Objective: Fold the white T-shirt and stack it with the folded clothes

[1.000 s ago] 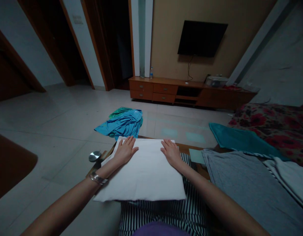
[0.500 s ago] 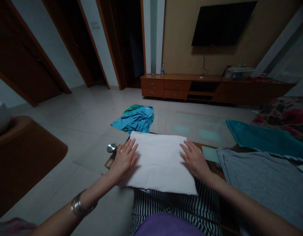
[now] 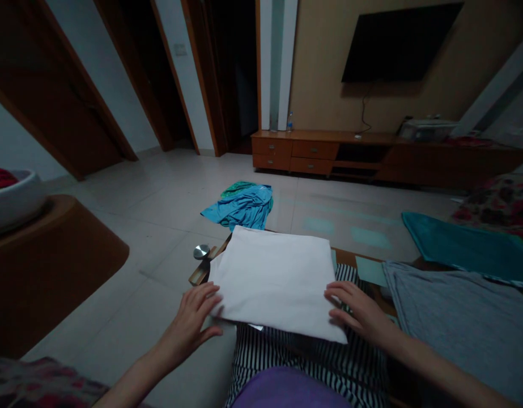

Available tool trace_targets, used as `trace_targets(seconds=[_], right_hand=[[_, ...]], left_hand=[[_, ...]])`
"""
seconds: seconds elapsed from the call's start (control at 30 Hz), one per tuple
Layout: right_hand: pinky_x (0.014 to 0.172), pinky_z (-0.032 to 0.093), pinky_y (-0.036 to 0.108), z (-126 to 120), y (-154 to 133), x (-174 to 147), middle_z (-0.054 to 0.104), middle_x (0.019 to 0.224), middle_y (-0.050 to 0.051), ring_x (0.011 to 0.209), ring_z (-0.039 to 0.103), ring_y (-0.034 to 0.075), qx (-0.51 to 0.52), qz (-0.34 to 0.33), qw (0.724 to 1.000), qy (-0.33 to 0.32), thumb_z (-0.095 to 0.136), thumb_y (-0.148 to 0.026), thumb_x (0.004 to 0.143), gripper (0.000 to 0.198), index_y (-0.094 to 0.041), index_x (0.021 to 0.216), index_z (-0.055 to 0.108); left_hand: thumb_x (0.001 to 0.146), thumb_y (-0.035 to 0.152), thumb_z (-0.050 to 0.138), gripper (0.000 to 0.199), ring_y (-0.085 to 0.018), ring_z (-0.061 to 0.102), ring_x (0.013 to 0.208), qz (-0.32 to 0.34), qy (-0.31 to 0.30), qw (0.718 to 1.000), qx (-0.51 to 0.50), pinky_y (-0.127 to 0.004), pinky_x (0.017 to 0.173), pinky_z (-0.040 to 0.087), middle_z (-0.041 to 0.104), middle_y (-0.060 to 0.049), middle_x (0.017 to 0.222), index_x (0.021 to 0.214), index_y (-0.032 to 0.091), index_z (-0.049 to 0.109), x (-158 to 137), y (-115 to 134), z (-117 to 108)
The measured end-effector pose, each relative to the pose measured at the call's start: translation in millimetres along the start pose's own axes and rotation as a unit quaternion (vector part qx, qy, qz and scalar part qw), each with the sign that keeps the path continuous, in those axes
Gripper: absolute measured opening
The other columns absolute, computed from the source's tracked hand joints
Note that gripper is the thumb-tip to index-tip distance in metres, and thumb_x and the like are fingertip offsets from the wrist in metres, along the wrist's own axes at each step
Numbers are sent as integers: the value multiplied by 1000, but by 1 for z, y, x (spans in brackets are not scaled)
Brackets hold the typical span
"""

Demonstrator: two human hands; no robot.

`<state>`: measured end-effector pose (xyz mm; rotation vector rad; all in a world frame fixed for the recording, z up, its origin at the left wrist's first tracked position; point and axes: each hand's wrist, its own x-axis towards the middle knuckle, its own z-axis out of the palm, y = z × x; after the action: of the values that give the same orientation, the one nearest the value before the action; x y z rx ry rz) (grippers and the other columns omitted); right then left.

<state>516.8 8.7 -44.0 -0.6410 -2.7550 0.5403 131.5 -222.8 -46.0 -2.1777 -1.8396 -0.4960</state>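
A folded white cloth, roughly rectangular, lies flat in front of me, over my striped lap and the table edge. At its near left edge is my left hand, fingers spread and thumb apart, the fingertips by the cloth's side. My right hand reaches to the cloth's right edge with its fingers stretched out, fingertips at the fabric. Neither hand grips the cloth. What kind of garment it is does not show. A grey cloth is spread to the right of my right hand.
Blue and green clothes lie in a heap beyond the white cloth. A teal cloth is at the right. On the left a brown stand holds a white bowl. A long wooden cabinet lines the far wall.
Both hands have slid back toward me, from the top of the white cloth to its near side edges. The view has turned slightly left.
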Motion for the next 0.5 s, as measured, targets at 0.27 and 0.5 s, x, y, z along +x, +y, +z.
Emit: trace_targets(seconds=[0.27, 0.5], right_hand=[[83, 46, 37, 1, -31, 1, 58, 110, 8, 97, 53, 21, -17, -75, 993, -90, 56, -13, 83, 30, -21, 111, 57], [84, 47, 36, 6, -33, -6, 60, 111, 9, 98, 54, 20, -17, -72, 995, -63, 49, -8, 83, 39, -23, 118, 56]], left_hand=[[93, 8, 42, 20, -14, 58, 88, 34, 10, 999, -27, -37, 95, 36, 66, -3, 90, 89, 18, 59, 35, -4, -27], [94, 14, 36, 29, -17, 56, 96, 40, -22, 997, -62, -38, 99, 34, 66, -5, 95, 89, 19, 64, 76, -15, -67]])
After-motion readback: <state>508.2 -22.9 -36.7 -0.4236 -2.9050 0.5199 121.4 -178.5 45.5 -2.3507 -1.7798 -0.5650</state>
